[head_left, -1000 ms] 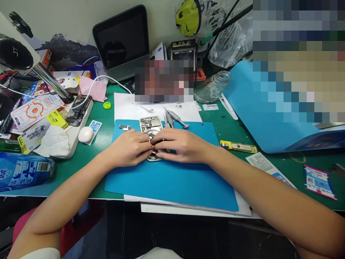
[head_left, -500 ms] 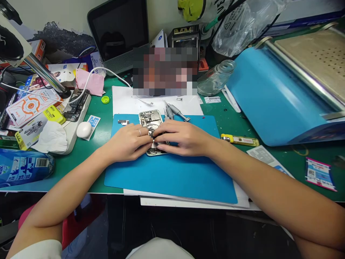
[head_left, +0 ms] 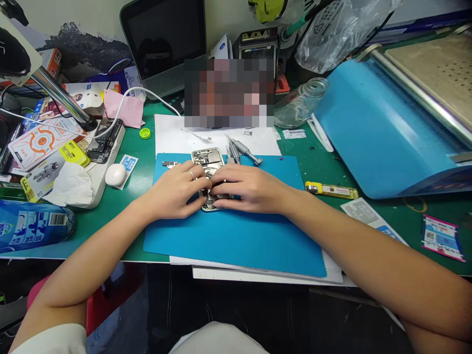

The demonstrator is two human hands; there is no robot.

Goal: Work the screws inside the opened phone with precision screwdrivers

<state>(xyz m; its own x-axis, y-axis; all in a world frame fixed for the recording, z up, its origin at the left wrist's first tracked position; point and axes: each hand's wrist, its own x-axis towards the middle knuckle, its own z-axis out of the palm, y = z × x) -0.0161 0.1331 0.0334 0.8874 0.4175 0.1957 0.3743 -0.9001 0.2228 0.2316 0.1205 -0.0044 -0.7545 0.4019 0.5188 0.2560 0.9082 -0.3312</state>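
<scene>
An opened smartphone [head_left: 207,156], its inner parts exposed, lies on a blue mat [head_left: 236,243]. My left hand [head_left: 177,191], a ring on one finger, grips the phone's left side, with the thumb near the lower part and the fingertips over the middle. From the other side my right hand [head_left: 254,189] reaches over the phone, fingers bent and fingertips close together inside it. Whatever sits under those fingertips is hidden. Just beyond the right hand lie several grey screwdrivers [head_left: 241,150]. A small metal phone part [head_left: 169,164] rests at the mat's upper left.
A glass jar [head_left: 300,105] leans behind the mat, beside a large blue machine [head_left: 342,128]. A yellow utility knife [head_left: 331,190] lies to the right. Leftward are a white earbud case [head_left: 115,174], a crumpled tissue [head_left: 72,184] and a blue packet [head_left: 35,226].
My left thumb and index finger have spread a little, and the left hand has shifted slightly on the phone. My right hand stays nearly the same. The whole view has shifted slightly.
</scene>
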